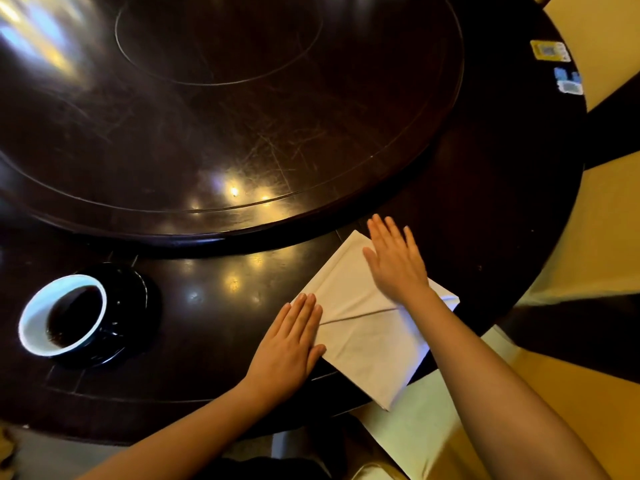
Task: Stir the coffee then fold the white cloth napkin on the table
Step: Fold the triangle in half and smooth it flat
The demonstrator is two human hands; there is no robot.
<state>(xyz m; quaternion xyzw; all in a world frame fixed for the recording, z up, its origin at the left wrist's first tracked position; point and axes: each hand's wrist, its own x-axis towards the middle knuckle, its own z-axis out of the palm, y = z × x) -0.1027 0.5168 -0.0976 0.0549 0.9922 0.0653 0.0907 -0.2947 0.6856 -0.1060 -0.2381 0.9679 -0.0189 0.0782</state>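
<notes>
A white cloth napkin [367,337] lies folded on the dark table, near its front right edge, with one corner hanging over the edge. My left hand [289,348] rests flat on the napkin's left corner, fingers together. My right hand [394,261] lies flat on the napkin's far part, fingers slightly spread. A cup of dark coffee [64,315], white inside and dark outside, stands on a dark saucer [133,306] at the left. No spoon shows.
A raised round turntable [225,109] covers the middle of the dark wooden table [502,209]. Two small stickers [550,51] sit near the table's far right edge. Yellow cloth [433,434] lies below the front edge.
</notes>
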